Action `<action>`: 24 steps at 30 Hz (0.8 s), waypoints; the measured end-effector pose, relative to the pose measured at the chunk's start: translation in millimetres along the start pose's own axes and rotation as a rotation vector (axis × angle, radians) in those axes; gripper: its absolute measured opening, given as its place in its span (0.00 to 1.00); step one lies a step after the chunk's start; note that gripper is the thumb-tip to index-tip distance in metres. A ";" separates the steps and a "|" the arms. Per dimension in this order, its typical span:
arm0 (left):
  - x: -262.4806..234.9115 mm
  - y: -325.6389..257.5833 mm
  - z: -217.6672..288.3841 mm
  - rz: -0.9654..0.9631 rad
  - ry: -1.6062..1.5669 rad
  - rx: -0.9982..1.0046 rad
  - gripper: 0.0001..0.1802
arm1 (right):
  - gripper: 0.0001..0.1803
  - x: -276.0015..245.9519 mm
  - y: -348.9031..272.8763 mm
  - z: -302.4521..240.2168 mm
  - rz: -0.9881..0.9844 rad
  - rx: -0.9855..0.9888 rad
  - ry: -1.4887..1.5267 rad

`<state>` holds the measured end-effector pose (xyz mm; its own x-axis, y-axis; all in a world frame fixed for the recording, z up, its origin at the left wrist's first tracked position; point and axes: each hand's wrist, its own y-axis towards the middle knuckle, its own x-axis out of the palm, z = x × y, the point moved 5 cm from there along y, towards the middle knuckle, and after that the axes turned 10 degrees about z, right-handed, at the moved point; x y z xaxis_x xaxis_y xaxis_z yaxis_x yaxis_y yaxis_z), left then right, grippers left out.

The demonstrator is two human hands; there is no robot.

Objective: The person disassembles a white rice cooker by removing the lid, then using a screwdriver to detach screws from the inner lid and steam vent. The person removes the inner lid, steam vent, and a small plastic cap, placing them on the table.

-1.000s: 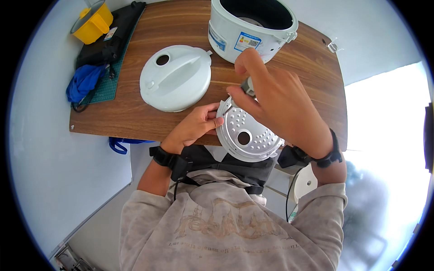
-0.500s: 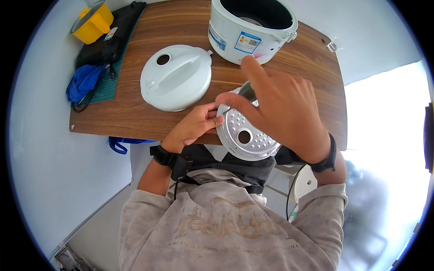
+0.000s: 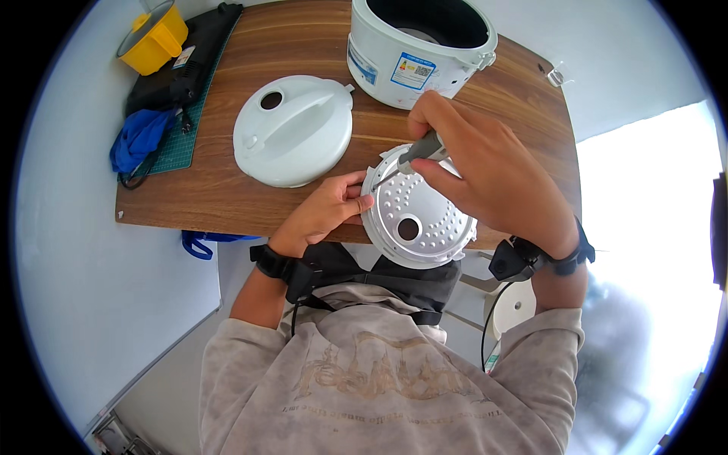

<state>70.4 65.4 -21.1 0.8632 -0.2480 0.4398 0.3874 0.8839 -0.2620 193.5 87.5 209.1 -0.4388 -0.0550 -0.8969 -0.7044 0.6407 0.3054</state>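
A round silver inner lid (image 3: 436, 197) with raised dimples and one round hole lies at the table's near edge, overhanging it. My left hand (image 3: 327, 208) grips its left rim, the thumb on top and the other fingers partly hidden beneath. In my right hand (image 3: 485, 167) is a screwdriver (image 3: 417, 154) with a grey handle, fingers closed around it. Its thin shaft slants down left, the tip at the lid's left rim close to my left thumb. Left of the lid, a white outer lid (image 3: 296, 133) with a moulded handle and a round hole rests on the table.
Behind my right hand stands a white rice cooker body (image 3: 387, 80) with a dark interior. At the far left are a yellow pot (image 3: 155, 38), a black case (image 3: 171, 80), a blue cloth (image 3: 140, 140) and a green cutting mat (image 3: 182, 148). A clear hook-like piece (image 3: 560, 76) sits at the right edge.
My right hand has shifted slightly right and turned, bringing the screwdriver and more of the silver lid into sight. My left hand keeps its grip on the rim.
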 end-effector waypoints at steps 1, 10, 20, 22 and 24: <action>0.3 0.4 0.1 -0.007 0.000 0.003 0.33 | 0.14 -0.3 1.0 -0.2 0.006 -0.001 0.004; -1.5 1.1 -2.0 -0.014 -0.010 0.036 0.32 | 0.12 8.3 9.7 -0.3 0.076 0.081 -0.200; 2.2 -0.8 2.5 -0.007 -0.020 0.002 0.32 | 0.11 5.1 14.4 8.9 0.086 0.068 -0.108; 2.4 -0.3 2.1 -0.008 -0.017 0.008 0.32 | 0.12 4.2 14.6 8.5 0.101 0.047 -0.115; 2.6 -1.0 3.3 -0.011 -0.015 0.017 0.32 | 0.14 3.9 15.6 6.3 0.129 0.015 -0.130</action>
<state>71.2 65.1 -16.9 0.8540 -0.2518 0.4552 0.3911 0.8878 -0.2427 184.3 102.1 208.3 -0.4485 0.1274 -0.8847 -0.6382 0.6473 0.4168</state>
